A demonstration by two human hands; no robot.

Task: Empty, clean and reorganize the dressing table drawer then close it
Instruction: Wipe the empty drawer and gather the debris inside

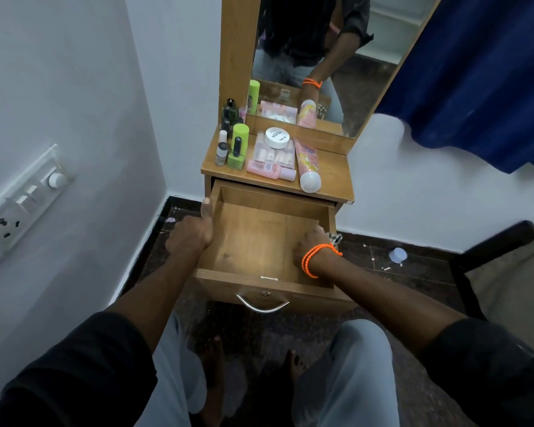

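The wooden drawer (259, 238) of the dressing table is pulled out and its inside is bare. My left hand (195, 232) grips the drawer's left side wall, thumb on the rim. My right hand (310, 245), with an orange wristband, is inside at the right wall, closed on a checkered cloth (334, 237) that pokes out past the fingers. On the table top (336, 174) stand green bottles (239, 140), small nail polish bottles (222, 149), a nail kit box (273, 155) with a white jar (277, 137) on it, a pink tube (305, 161) and a pink bottle (269, 170).
A mirror (367, 57) rises behind the table top. The metal drawer handle (262, 306) faces me. A switchboard (22, 204) is on the left wall. A blue curtain (475, 72) hangs at right, a chair (506, 272) stands below it, and a small blue cap (397, 255) lies on the dark floor.
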